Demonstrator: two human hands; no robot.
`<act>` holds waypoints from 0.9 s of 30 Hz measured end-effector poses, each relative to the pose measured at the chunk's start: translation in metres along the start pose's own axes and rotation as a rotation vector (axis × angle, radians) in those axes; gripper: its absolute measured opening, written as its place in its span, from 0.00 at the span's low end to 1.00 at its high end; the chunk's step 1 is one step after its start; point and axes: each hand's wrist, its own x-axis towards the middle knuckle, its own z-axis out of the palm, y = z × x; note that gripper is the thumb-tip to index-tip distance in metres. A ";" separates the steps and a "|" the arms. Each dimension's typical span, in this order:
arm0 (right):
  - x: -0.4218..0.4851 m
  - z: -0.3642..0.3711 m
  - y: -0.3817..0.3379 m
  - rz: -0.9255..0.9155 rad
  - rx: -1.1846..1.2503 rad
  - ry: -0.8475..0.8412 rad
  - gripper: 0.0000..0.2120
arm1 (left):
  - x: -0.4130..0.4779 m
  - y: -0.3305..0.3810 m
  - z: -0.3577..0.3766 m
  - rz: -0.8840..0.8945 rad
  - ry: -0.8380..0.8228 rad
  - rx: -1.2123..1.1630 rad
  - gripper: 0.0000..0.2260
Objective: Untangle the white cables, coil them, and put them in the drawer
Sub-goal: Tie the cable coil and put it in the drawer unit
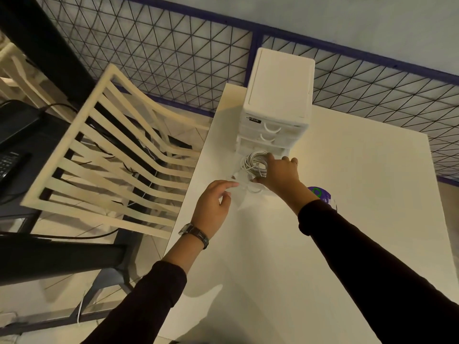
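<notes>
1. Two hands meet at the front of the drawer unit [279, 95]. Far left, a slatted chair [111, 150] stands beside the worktop [335, 244] and plays no part.
2. My left hand [213, 207] is released. Its index finger stretches forward to touch the front edge of the drawer [242, 188], and the other fingers curl loosely round nothing. I judge it is there to steady the drawer so it does not slide while the coil goes in.
3. The drawer is a low one in the unit, pulled out toward me over the worktop. The drawers above it are shut, which leaves its opening free from above.
4. The white cables [254, 162] are wound into one coil that sits in the mouth of the open drawer, just in front of the unit. Whether the coil rests on the drawer's floor is hidden.
5. My right hand [282, 176] grasps the coil from the right, fingers over the top and thumb below. I judge this grip stops the loops springing apart as the coil goes down.
6. Farther right, a round purple and green thing [320, 193] lies on the worktop, half hidden behind my right forearm. I cannot tell what it is.
7. The coiling looks done, so what remains is letting go and pushing the drawer shut.
</notes>
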 end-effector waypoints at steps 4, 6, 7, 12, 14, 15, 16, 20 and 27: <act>0.000 -0.010 0.000 0.026 0.172 -0.103 0.45 | 0.001 0.000 0.000 0.004 -0.005 -0.004 0.15; 0.000 -0.018 0.001 0.048 0.240 -0.098 0.39 | 0.003 -0.001 0.001 -0.005 -0.009 0.000 0.15; -0.001 -0.023 0.003 0.046 0.241 -0.062 0.31 | 0.004 -0.002 0.001 -0.013 -0.013 0.006 0.15; -0.008 -0.063 0.012 -0.027 0.168 0.259 0.11 | 0.015 -0.003 0.007 -0.012 -0.022 0.052 0.14; -0.007 -0.080 0.016 -0.107 0.238 0.479 0.11 | 0.021 -0.004 0.009 0.002 0.002 0.085 0.14; -0.005 -0.087 0.018 -0.154 0.300 0.591 0.11 | 0.024 -0.004 0.010 -0.001 0.016 0.107 0.13; -0.002 -0.093 0.020 -0.192 0.355 0.683 0.10 | 0.027 -0.004 0.012 -0.013 0.030 0.131 0.13; 0.026 -0.101 0.034 -0.191 0.309 0.621 0.17 | 0.037 -0.008 0.018 -0.106 0.069 0.189 0.22; 0.044 -0.090 0.043 -0.191 0.305 0.270 0.23 | 0.043 -0.023 0.027 -0.244 -0.009 0.202 0.24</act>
